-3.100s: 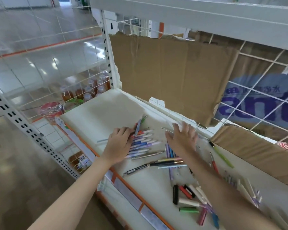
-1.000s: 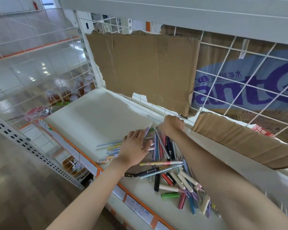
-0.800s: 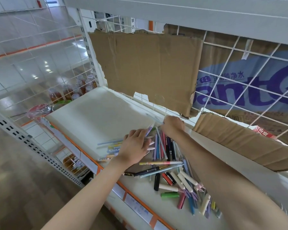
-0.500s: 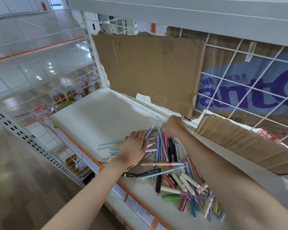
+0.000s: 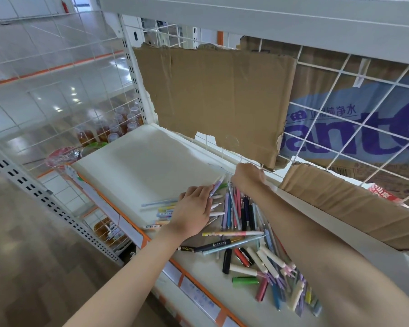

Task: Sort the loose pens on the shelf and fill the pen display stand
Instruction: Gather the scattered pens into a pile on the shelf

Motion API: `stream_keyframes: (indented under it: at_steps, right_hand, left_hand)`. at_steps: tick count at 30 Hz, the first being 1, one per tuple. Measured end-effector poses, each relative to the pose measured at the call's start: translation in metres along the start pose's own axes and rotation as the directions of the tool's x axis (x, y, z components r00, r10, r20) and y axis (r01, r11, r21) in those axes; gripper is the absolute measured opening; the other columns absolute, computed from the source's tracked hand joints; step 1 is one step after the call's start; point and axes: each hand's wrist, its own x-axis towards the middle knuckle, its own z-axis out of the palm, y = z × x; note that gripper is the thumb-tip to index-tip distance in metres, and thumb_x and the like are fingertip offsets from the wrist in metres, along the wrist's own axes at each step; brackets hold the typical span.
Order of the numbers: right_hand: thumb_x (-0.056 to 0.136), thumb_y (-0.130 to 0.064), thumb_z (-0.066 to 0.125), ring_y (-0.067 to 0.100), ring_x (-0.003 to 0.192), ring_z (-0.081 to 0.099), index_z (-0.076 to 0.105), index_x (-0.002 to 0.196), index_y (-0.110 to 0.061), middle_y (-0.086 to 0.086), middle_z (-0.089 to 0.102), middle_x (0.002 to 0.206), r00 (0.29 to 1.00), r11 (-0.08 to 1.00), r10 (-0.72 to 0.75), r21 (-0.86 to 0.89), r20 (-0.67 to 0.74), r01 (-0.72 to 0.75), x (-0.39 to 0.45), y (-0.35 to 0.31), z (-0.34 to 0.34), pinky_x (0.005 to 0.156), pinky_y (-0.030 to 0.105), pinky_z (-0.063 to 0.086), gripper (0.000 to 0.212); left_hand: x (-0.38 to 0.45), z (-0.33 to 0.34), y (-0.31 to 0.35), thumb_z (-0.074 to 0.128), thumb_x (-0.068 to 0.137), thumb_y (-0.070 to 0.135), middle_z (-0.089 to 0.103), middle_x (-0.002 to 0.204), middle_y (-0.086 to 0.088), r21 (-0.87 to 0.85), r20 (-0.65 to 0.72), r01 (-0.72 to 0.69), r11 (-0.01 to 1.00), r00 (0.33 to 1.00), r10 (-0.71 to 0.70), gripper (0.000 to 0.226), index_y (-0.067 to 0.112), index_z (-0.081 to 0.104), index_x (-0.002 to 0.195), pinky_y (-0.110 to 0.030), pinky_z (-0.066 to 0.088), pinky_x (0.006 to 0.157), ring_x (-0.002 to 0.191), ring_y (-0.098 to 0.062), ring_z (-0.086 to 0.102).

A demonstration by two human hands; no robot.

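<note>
Many loose pens lie on the white shelf (image 5: 147, 166). A row of slim pens (image 5: 241, 208) points away from me between my hands. My left hand (image 5: 194, 213) rests flat on a second bunch of pastel pens (image 5: 163, 208), and a purple pen (image 5: 217, 185) sticks out at its fingertips. My right hand (image 5: 247, 178) sits at the far ends of the row, fingers curled down out of sight. Thicker markers (image 5: 269, 263) and a green one (image 5: 244, 280) lie nearer me. No display stand is in view.
Torn cardboard (image 5: 213, 95) leans on the wire back grid, and a folded cardboard strip (image 5: 340, 204) lies along the back right. An orange price rail (image 5: 128, 227) edges the shelf front. Bottles (image 5: 113, 131) stand on the unit beyond the left end.
Since three seconds ago my right hand has swept the scattered pens left into a tight row and curled at their far ends. My left hand has stayed on its bunch.
</note>
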Motion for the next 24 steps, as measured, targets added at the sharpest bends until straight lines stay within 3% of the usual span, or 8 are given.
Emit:
stream_keyframes:
  at_steps: [4,8,12,14,17,20,24]
  right_hand:
    - [0.091,-0.003,0.043,0.029,0.097,0.059,0.058,0.097,-0.005,0.013,0.061,0.103,0.998,1.0,-0.015,0.002,-0.066,0.015,0.002,-0.005,-0.004,0.07,0.03,0.04,0.017]
    - [0.096,-0.01,0.037,0.033,0.093,0.059,0.048,0.108,-0.007,0.013,0.061,0.104,0.957,0.979,-0.2,0.0,-0.209,0.205,-0.011,-0.004,-0.008,0.071,0.035,0.04,0.016]
    - [0.094,-0.013,0.046,0.024,0.098,0.05,0.051,0.103,-0.017,0.003,0.056,0.106,0.882,0.877,-0.469,-0.149,-0.054,0.457,-0.032,0.016,-0.007,0.072,0.033,0.033,0.011]
    - [0.092,-0.025,0.052,0.018,0.115,0.04,0.055,0.11,-0.023,-0.001,0.048,0.12,0.833,0.83,-0.553,-0.078,0.019,0.553,-0.038,0.027,-0.002,0.086,0.035,0.035,0.018]
    - [0.094,-0.047,0.044,0.013,0.138,0.012,0.037,0.14,-0.034,-0.008,0.02,0.152,0.794,0.798,-0.601,0.028,0.091,0.601,-0.037,0.029,0.01,0.109,0.04,0.017,0.048]
    - [0.095,-0.059,0.024,0.009,0.144,-0.01,0.011,0.147,-0.041,-0.013,-0.003,0.158,0.76,0.762,-0.645,-0.009,0.08,0.647,-0.029,0.014,0.024,0.115,0.041,-0.002,0.056]
    - [0.094,-0.061,0.015,0.008,0.144,-0.008,0.007,0.148,-0.038,-0.012,0.005,0.158,0.707,0.705,-0.697,-0.06,0.122,0.706,-0.02,-0.011,0.034,0.117,0.04,-0.007,0.059]
  left_hand:
    - [-0.002,0.0,0.0,0.035,0.099,0.022,0.055,0.129,0.001,0.004,-0.006,-0.002,1.0,1.0,0.002,0.04,0.018,0.04,0.138,-0.032,0.033,0.09,0.116,-0.019,0.044]
    - [-0.002,-0.004,0.002,0.039,0.098,0.019,0.056,0.123,-0.005,-0.041,-0.027,-0.016,0.999,1.0,0.015,0.034,0.013,0.049,0.13,-0.033,0.036,0.09,0.111,-0.023,0.048]
    - [-0.011,-0.019,0.003,0.058,0.086,0.008,0.054,0.092,-0.008,-0.084,-0.251,0.005,0.996,0.968,-0.026,0.012,0.006,0.064,0.095,-0.035,0.045,0.072,0.085,-0.024,0.052]
    - [-0.016,-0.029,-0.002,0.059,0.085,0.008,0.052,0.092,-0.003,-0.075,-0.292,0.06,0.995,0.953,-0.08,0.009,0.009,0.063,0.092,-0.031,0.04,0.074,0.087,-0.022,0.051]
    - [-0.021,-0.042,-0.021,0.05,0.091,0.029,0.054,0.113,-0.004,0.005,-0.153,0.198,0.98,0.969,-0.195,0.026,0.015,0.059,0.111,-0.036,0.031,0.088,0.11,-0.025,0.047]
    - [-0.038,-0.052,-0.045,0.029,0.09,0.062,0.04,0.139,0.005,0.127,0.036,0.308,0.943,0.948,-0.315,0.055,0.033,0.041,0.135,-0.045,0.021,0.109,0.132,-0.022,0.029]
    - [-0.059,-0.044,-0.035,0.004,0.075,0.076,0.027,0.146,0.007,0.151,0.152,0.247,0.957,0.951,-0.269,0.076,0.044,0.023,0.141,-0.051,0.016,0.112,0.138,-0.022,0.017]
